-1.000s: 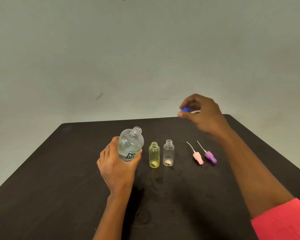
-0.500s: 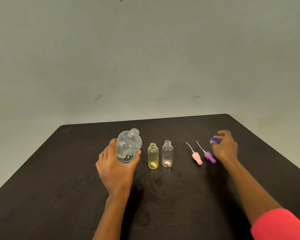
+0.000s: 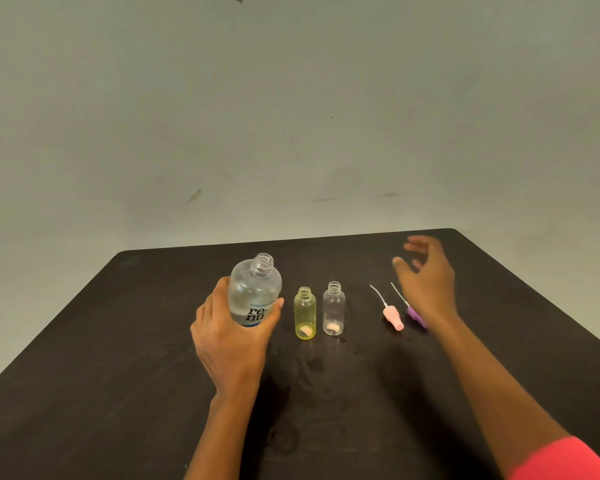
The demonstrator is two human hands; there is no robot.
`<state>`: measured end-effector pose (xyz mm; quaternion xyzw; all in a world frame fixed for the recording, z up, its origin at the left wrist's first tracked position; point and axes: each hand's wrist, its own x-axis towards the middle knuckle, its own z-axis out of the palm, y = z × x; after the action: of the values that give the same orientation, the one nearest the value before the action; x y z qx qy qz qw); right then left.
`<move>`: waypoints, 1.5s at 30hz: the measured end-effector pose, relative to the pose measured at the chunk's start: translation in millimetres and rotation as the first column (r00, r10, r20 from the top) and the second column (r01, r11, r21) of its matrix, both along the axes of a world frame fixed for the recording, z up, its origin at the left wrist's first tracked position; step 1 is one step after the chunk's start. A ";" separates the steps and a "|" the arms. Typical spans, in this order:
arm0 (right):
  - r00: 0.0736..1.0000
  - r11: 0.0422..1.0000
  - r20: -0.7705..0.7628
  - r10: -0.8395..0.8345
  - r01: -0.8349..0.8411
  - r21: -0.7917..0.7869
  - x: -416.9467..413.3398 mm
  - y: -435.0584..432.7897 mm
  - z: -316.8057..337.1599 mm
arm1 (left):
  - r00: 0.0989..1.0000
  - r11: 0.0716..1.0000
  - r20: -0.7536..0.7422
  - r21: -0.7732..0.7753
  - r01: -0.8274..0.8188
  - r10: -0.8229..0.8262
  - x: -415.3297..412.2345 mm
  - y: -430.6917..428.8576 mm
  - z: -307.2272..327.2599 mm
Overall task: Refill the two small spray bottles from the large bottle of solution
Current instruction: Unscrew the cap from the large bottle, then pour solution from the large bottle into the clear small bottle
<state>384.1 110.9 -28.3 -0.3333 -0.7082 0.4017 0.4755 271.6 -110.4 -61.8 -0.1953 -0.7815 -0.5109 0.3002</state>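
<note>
The left hand (image 3: 232,341) holds the uncapped large bottle (image 3: 255,294) upright on the surface (image 3: 118,375), the yellow bottle (image 3: 305,313) and clear bottle (image 3: 333,308) stand at its 3 o'clock, the right hand (image 3: 426,282) hovers spread and empty, so a slow tilt over one narrow neck, with the small bottle steadied, should avoid spills.

A: Which colours are seen around the table (image 3: 118,375)?

B: The table itself is seen as near-black. On it, a clear big bottle (image 3: 255,292) is marked with black letters and a blue band. To its right a yellow-tinted small bottle (image 3: 305,313) is found, then a colourless one (image 3: 333,308).

A: And further right of the big bottle?

B: A pink spray top (image 3: 393,317) and a purple spray top (image 3: 414,315) are noted. A coral-pink sleeve (image 3: 565,462) is seen at the near right, and the wall (image 3: 291,98) behind is grey-green.
</note>
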 end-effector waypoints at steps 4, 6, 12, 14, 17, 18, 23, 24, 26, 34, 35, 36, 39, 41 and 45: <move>0.885 0.886 -0.065 0.462 -0.457 0.078 -10.0 -65.6 23.0 | 0.998 0.998 0.051 0.058 0.035 -0.037 3.9 -1.5 7.8; 0.773 0.769 0.051 0.633 -0.635 0.080 -12.1 -87.5 20.9 | 0.992 0.991 0.084 0.104 0.088 -0.097 3.9 -3.5 9.4; 0.565 0.586 0.240 0.789 -0.810 -0.023 -19.6 -118.7 6.6 | 0.900 0.863 0.128 0.369 0.346 -0.416 16.5 -3.1 23.3; 0.571 0.591 0.215 0.792 -0.805 -0.038 -18.4 -121.7 6.9 | 0.866 0.827 0.127 0.391 0.404 -0.483 20.2 -1.5 26.2; 0.587 0.604 0.184 0.789 -0.796 -0.050 -13.6 -122.5 8.0 | 0.832 0.798 0.122 0.389 0.461 -0.541 20.0 1.7 25.6; 0.594 0.611 0.178 0.784 -0.790 -0.053 -11.8 -122.0 7.7 | 0.819 0.785 0.117 0.386 0.484 -0.562 20.4 3.0 25.6; 0.659 0.669 0.138 0.739 -0.743 -0.035 0.7 -115.3 5.4 | 0.709 0.692 0.131 0.400 0.601 -0.692 24.0 7.9 21.0; 0.680 0.689 0.139 0.720 -0.725 -0.024 3.2 -112.7 4.2 | 0.689 0.670 0.130 0.416 0.615 -0.713 23.0 8.8 18.3; 0.730 0.736 0.119 0.673 -0.677 -0.007 7.2 -106.5 1.5 | 0.704 0.683 0.133 0.422 0.596 -0.697 18.9 10.5 12.2; 0.897 0.899 -0.061 0.437 -0.436 0.036 17.6 -71.8 -11.0 | 0.812 0.882 0.356 0.277 0.381 -0.463 10.5 23.0 -7.3; 0.905 0.909 -0.079 0.418 -0.417 0.031 18.1 -68.1 -13.2 | 0.809 0.890 0.376 0.254 0.379 -0.452 9.9 24.6 -10.2; 0.913 0.917 -0.092 0.398 -0.397 0.028 18.5 -65.2 -15.0 | 0.805 0.895 0.392 0.236 0.380 -0.445 9.0 26.3 -13.4; 0.941 0.947 -0.109 0.322 -0.319 0.039 17.9 -59.4 -17.9 | 0.791 0.896 0.423 0.177 0.406 -0.442 6.9 31.4 -20.9; 0.956 0.962 -0.106 0.274 -0.271 0.045 16.9 -55.1 -21.0 | 0.776 0.892 0.450 0.136 0.430 -0.443 5.0 35.9 -23.5; 0.978 0.981 -0.086 0.191 -0.187 0.054 14.1 -48.6 -27.5 | 0.770 0.879 0.454 0.068 0.472 -0.448 1.3 43.7 -26.6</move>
<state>398.2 62.3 -55.8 -0.2349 -0.7233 0.4434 0.4744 273.0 -66.7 -88.4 -0.2625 -0.7705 -0.5801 -0.0312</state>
